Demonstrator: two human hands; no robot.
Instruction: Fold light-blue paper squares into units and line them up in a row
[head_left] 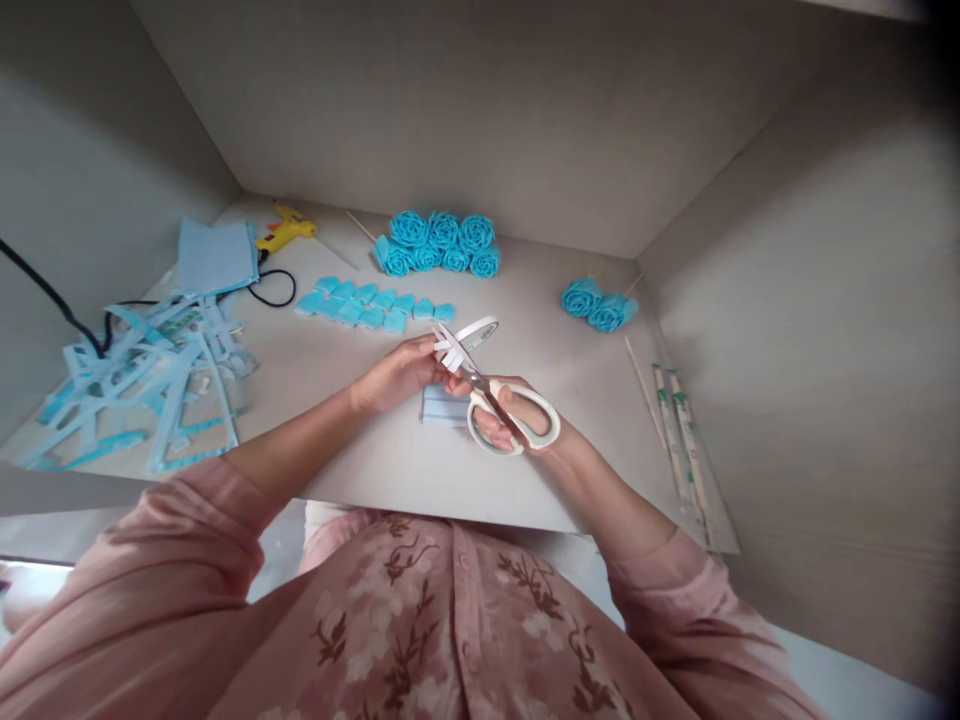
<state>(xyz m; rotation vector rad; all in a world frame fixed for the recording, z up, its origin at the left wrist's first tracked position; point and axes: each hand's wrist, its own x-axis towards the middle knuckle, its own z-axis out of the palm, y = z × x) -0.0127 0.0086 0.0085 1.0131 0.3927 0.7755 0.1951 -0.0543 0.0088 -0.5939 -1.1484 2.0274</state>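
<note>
Now gripping cream-looped metal scissors (478, 381) in the right hand (517, 402), pinching a narrow, curling white strip (472, 332) by the blades in the left hand (409, 368), near a pale-blue sheet (441, 406); dark print (487, 332) too tiny to read.

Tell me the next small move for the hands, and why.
Probably squeeze the scissors with the right hand to snip the white strip: that hand has them gripped, they lie across the strip, and the left hand holds it close by.
</note>
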